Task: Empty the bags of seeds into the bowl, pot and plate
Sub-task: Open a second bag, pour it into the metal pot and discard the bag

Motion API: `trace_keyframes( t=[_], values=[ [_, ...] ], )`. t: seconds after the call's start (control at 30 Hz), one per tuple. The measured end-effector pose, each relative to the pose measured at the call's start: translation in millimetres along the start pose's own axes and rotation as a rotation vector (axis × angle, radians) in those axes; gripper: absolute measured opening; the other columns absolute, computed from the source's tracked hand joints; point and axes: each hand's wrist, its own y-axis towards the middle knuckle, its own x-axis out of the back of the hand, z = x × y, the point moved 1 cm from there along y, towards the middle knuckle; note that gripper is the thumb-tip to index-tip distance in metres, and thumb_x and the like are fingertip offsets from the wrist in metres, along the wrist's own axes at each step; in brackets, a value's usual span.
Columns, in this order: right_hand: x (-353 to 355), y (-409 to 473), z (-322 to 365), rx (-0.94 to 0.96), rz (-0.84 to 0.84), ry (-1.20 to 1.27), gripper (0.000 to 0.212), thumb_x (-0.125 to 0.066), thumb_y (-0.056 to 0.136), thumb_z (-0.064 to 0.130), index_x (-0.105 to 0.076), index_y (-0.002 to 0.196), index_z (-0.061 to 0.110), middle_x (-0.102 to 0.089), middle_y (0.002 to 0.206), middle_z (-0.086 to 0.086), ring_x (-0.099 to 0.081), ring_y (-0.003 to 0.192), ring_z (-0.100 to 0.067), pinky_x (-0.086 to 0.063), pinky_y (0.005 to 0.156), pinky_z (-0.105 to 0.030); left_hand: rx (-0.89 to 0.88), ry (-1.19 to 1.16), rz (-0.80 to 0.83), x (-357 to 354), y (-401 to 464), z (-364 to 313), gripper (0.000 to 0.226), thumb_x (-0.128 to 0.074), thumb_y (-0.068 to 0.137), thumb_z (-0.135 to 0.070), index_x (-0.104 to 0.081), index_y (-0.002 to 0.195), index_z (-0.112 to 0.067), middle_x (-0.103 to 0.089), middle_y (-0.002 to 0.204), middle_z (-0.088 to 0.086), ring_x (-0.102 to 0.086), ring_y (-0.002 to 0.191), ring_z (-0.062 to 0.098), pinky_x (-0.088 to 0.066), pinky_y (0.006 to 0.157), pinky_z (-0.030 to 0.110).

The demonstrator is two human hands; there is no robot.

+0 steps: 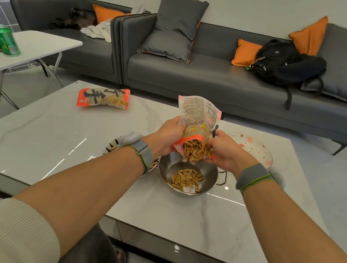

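Both hands, left hand (169, 136) and right hand (225, 149), grip an upended open seed bag (198, 121) over the steel pot (210, 176) holding seeds (186, 179).

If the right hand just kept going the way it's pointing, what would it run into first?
The right hand points left and slightly away, and already grips the open seed bag. Pushing on, it would likely meet the left hand on the bag's other side, though depth is unclear.

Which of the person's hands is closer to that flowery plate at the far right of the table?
The right hand. It grips the open seed bag just beside the flowered plate. The left hand holds the bag's other side, farther from the plate.
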Motion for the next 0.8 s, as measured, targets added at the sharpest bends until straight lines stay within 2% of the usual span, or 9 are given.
trace_keyframes(
  t=[0.17, 0.3, 0.43, 0.53, 0.7, 0.8],
  values=[
    [6.3, 1.7, 2.1, -0.009, 0.005, 0.052, 0.059, -0.042, 0.097, -0.018, -0.040, 0.148, 0.011, -0.061, 0.134, -0.025, -0.073, 0.109, -0.044, -0.066, 0.070, -0.055, -0.001, -0.015, 0.011, -0.4, 0.2, -0.6, 0.033, -0.034, 0.117, -0.029, -0.051, 0.145, -0.030, -0.075, 0.124, 0.006, -0.077, 0.106, 0.033, -0.063, 0.085, 0.066],
    [0.2, -1.3, 0.4, 0.000, 0.013, 0.006, 0.056, -0.041, 0.100, -0.016, -0.037, 0.145, 0.018, -0.060, 0.127, -0.022, -0.072, 0.105, -0.041, -0.067, 0.064, -0.051, -0.008, 0.024, 0.010, 0.3, 1.2, -0.2, 0.032, -0.034, 0.117, -0.031, -0.053, 0.143, -0.028, -0.074, 0.123, 0.006, -0.076, 0.107, 0.034, -0.063, 0.087, 0.064],
    [7.1, -0.5, 2.9, -0.011, 0.003, 0.037, 0.055, -0.043, 0.099, -0.016, -0.041, 0.145, 0.013, -0.061, 0.134, -0.023, -0.072, 0.110, -0.043, -0.066, 0.068, -0.053, -0.002, 0.006, 0.017, 1.3, 1.9, -0.6, 0.032, -0.035, 0.117, -0.031, -0.053, 0.144, -0.029, -0.075, 0.124, 0.006, -0.077, 0.107, 0.033, -0.064, 0.085, 0.063],
    [1.0, -3.0, 0.2, -0.007, 0.004, 0.002, 0.047, -0.043, 0.101, -0.015, -0.038, 0.135, 0.017, -0.061, 0.128, -0.021, -0.072, 0.109, -0.041, -0.067, 0.067, -0.052, -0.015, 0.034, 0.013, 1.0, 0.0, -0.8, 0.031, -0.035, 0.117, -0.031, -0.053, 0.142, -0.031, -0.075, 0.121, 0.002, -0.076, 0.108, 0.031, -0.064, 0.088, 0.061],
    [4.6, -1.5, 3.3, -0.001, 0.004, 0.013, 0.050, -0.041, 0.098, -0.016, -0.044, 0.141, 0.010, -0.061, 0.134, -0.024, -0.073, 0.108, -0.044, -0.066, 0.074, -0.059, -0.005, 0.030, 0.018, 3.2, 0.6, -0.5, 0.032, -0.035, 0.117, -0.031, -0.055, 0.142, -0.030, -0.076, 0.123, 0.005, -0.077, 0.107, 0.034, -0.064, 0.085, 0.065],
    [-0.1, -3.6, 1.0, -0.003, 0.007, -0.006, 0.046, -0.041, 0.100, -0.016, -0.039, 0.136, 0.014, -0.059, 0.130, -0.022, -0.071, 0.109, -0.043, -0.067, 0.065, -0.054, -0.013, 0.041, 0.018, 3.0, -0.2, -0.3, 0.031, -0.035, 0.117, -0.032, -0.054, 0.142, -0.032, -0.076, 0.123, 0.002, -0.077, 0.107, 0.031, -0.064, 0.087, 0.061]
  ],
)
